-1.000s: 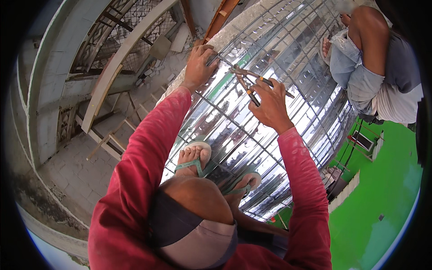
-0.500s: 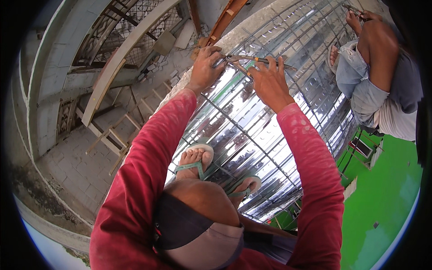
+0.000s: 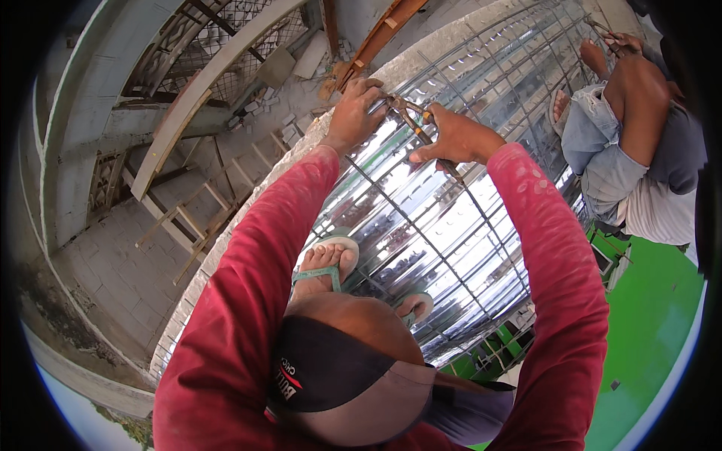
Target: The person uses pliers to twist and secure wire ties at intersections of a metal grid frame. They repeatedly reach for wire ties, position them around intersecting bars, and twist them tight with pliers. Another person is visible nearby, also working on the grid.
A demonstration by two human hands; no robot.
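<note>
Right hand (image 3: 462, 140) wrapped around pincers (image 3: 413, 123); left hand (image 3: 355, 114) beside the pincers' head, whether pinching cannot be told; wire mesh (image 3: 410, 219) beneath the grip.

Orange-banded pincers (image 3: 415, 126), tilted, over steel mesh (image 3: 410, 219)

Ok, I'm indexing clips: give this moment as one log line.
right hand: holding pliers | left hand: beside pliers' head | wire mesh: over shiny sheeting
</note>
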